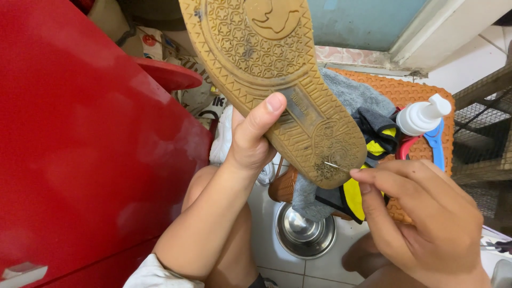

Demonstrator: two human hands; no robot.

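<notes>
A tan rubber shoe sole with a moulded star-and-triangle tread (272,69) fills the upper middle of the frame, turned tread-up toward the camera and slanting from the top centre down to the right. The left hand (250,141) comes up from the lower centre and grasps the shoe from beneath, its thumb pressed flat across the narrow waist of the sole beside a small rectangular label patch. The right hand (421,218), in the lower right of the frame, has its fingertips pinched together on a thin silver needle (337,166), whose tip touches the heel end of the sole near its lower edge. Just behind the heel, right of centre, lie a grey cloth (352,93) and a black-and-yellow fabric piece (354,194), both resting on an orange woven mat (413,93). A white pump bottle (424,117) stands on the mat at the right, with a blue plastic tool (437,144) and a red one beside it. Below the shoe, at the lower centre, a round stainless-steel bowl (305,229) sits on the white tiled floor (314,269) between the person's bare knees. A large glossy red panel (90,144) takes up the whole left side of the frame, with a wire mesh rack (482,133) at the far right edge.
</notes>
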